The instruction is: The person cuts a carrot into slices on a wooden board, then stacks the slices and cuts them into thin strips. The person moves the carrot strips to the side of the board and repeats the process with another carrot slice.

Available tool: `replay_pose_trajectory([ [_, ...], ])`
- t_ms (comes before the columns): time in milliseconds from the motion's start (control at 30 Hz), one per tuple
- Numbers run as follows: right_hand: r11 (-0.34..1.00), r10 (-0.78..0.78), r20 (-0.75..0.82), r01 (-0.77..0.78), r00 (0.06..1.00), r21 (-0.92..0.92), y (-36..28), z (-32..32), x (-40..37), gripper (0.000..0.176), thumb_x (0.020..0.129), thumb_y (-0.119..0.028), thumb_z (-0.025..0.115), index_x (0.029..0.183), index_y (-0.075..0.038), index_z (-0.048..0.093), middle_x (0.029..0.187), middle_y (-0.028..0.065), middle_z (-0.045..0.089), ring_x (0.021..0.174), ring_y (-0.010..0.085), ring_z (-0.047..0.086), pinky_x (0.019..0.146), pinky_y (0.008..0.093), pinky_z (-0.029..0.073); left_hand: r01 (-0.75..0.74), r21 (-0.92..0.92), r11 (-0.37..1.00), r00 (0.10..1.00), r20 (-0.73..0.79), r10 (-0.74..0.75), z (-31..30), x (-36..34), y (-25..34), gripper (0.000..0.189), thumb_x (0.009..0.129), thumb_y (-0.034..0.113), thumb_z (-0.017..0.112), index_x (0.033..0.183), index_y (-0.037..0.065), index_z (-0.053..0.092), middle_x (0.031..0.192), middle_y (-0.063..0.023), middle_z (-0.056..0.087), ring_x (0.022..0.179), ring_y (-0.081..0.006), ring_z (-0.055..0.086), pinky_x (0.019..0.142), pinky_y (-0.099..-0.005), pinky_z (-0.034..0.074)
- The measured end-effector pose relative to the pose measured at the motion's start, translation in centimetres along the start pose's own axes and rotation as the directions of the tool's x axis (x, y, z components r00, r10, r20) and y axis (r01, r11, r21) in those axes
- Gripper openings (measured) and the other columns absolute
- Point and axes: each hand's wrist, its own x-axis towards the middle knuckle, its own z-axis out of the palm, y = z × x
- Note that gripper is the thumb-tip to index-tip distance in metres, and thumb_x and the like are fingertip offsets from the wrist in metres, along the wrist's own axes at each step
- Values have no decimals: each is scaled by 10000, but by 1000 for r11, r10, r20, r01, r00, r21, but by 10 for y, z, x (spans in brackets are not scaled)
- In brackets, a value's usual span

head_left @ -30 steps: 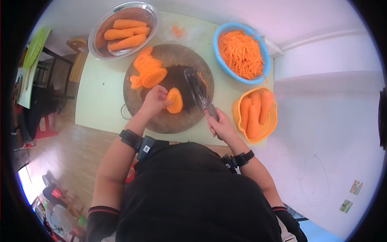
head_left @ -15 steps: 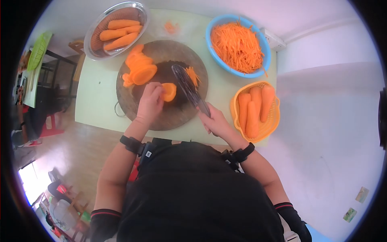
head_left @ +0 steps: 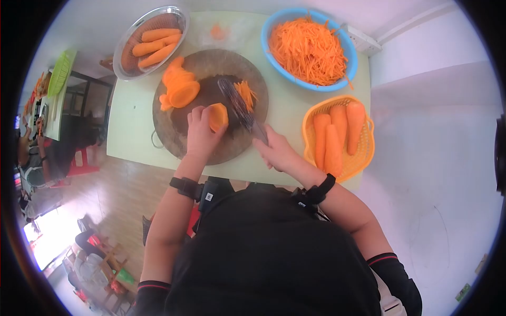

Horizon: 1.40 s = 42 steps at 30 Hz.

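My left hand [head_left: 203, 131] is closed around a stack of carrot slices [head_left: 218, 117] on the round wooden cutting board [head_left: 232, 150]. In my right hand [head_left: 276, 149] is the handle of a dark-bladed knife [head_left: 235, 102], its blade slanting away over the board, to the right of the held slices and apart from them. Beyond the blade lies a small heap of carrot shreds [head_left: 245, 95]. More carrot slices [head_left: 180, 87] are fanned in an overlapping pile on the board's left side.
A blue basin [head_left: 353, 52] heaped with carrot shreds stands at the back right. Nearer sits a yellow basket [head_left: 369, 142] of whole carrots. At the back left, a metal colander [head_left: 122, 68] holds several carrots. A power strip [head_left: 363, 41] lies by the wall; other people are at far left.
My left hand has shifted the held slices, turning them more upright on the board. The knife stays in my right hand. The whole view has swung slightly.
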Motion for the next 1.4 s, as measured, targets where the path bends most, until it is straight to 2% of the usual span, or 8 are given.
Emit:
replay_pose_trajectory([
  [133, 999, -15, 3, 15, 1000, -46, -3, 2, -1, 453, 964, -236, 522, 1337, -22, 377, 648, 65, 536, 460, 158, 551, 437, 316, 488, 69, -104, 992, 997, 34, -65, -4, 1, 4, 543, 768, 218, 785, 1225, 56, 539, 1194, -158, 489, 1145, -364, 484, 950, -437, 461],
  [200, 996, 27, 20, -25, 999, -80, -9, -1, -1, 490, 956, -236, 527, 1365, -24, 360, 666, 82, 560, 464, 172, 571, 451, 325, 502, 344, -257, 903, 931, 217, -293, -9, 3, 9, 527, 767, 197, 784, 1215, 58, 545, 1176, -150, 484, 1120, -377, 506, 935, -433, 472],
  [233, 996, 28, 18, -27, 999, -90, -14, -2, -1, 490, 956, -236, 527, 1365, -24, 360, 666, 82, 560, 464, 172, 571, 451, 325, 502, 345, -266, 900, 932, 215, -293, -7, 2, 7, 527, 767, 197, 784, 1215, 58, 545, 1176, -150, 484, 1120, -377, 506, 935, -433, 472],
  [333, 976, 28, 10, -25, 1000, -214, -19, -2, 4, 537, 944, -249, 546, 1390, -16, 359, 696, 95, 584, 492, 176, 594, 471, 326, 517, 262, -275, 925, 962, 148, -229, 2, -9, -3, 437, 783, 151, 758, 1166, 52, 571, 1200, -145, 498, 1074, -378, 538, 927, -429, 481],
  [400, 980, -77, -24, 71, 997, -188, -16, -1, 16, 576, 925, -237, 574, 1408, -1, 366, 727, 104, 600, 528, 179, 622, 492, 326, 530, -171, -69, 983, 978, -133, 161, 5, -13, -8, 329, 791, 90, 720, 1093, 44, 598, 1204, -145, 529, 1069, -372, 557, 928, -436, 479],
  [500, 990, 14, -19, -17, 1000, -139, -27, 1, 20, 596, 926, -200, 597, 1421, 30, 357, 801, 92, 602, 573, 156, 618, 547, 293, 519, -370, -22, 929, 922, -129, 365, 7, -6, -14, 260, 810, 53, 703, 1060, 44, 636, 1204, -129, 564, 1083, -344, 569, 941, -405, 489],
  [1200, 993, 69, -100, -77, 993, -84, -28, 18, 19, 596, 933, -139, 582, 1434, 51, 321, 694, 69, 556, 493, 133, 536, 462, 282, 453, -481, -78, 873, 857, 166, 487, -16, 21, -27, 397, 727, 202, 783, 1048, 56, 600, 1265, -129, 538, 1172, -349, 503, 1007, -421, 443],
  [1400, 985, 4, -135, -28, 991, -173, -26, 25, 19, 504, 943, -235, 576, 1351, 16, 419, 700, 106, 589, 472, 155, 560, 444, 310, 464, -513, -127, 849, 848, 81, 524, -6, 13, -33, 357, 752, 166, 756, 1043, 35, 598, 1230, -132, 551, 1164, -341, 522, 997, -420, 460],
])
